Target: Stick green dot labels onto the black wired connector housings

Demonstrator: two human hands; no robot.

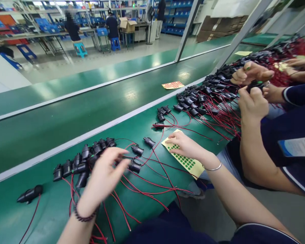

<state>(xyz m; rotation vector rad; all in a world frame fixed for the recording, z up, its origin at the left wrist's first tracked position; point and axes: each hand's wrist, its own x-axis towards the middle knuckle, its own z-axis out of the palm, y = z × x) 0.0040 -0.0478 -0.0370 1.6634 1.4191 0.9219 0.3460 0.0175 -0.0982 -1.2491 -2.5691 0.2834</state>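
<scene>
My left hand point(109, 169) is over a row of black cylindrical parts with red wires, slightly blurred, its thumb and forefinger apart. Close to those fingertips lie a black part point(135, 166) and another black part point(137, 150). My right hand point(184, 144) rests over a pale yellow sheet of round green stickers point(188, 163), fingers spread and touching its upper end. A single black part point(149, 142) lies between my hands. Left of my left hand, more black parts point(67, 167) sit in a cluster, some bearing a small green mark.
A lone black part point(30, 194) lies at far left. A big heap of wired black parts point(193, 98) stretches right, where a co-worker's hands point(254, 95) hold a black part. An orange-dotted sticker sheet point(173, 85) lies on the green belt point(91, 101) beyond a pale rail.
</scene>
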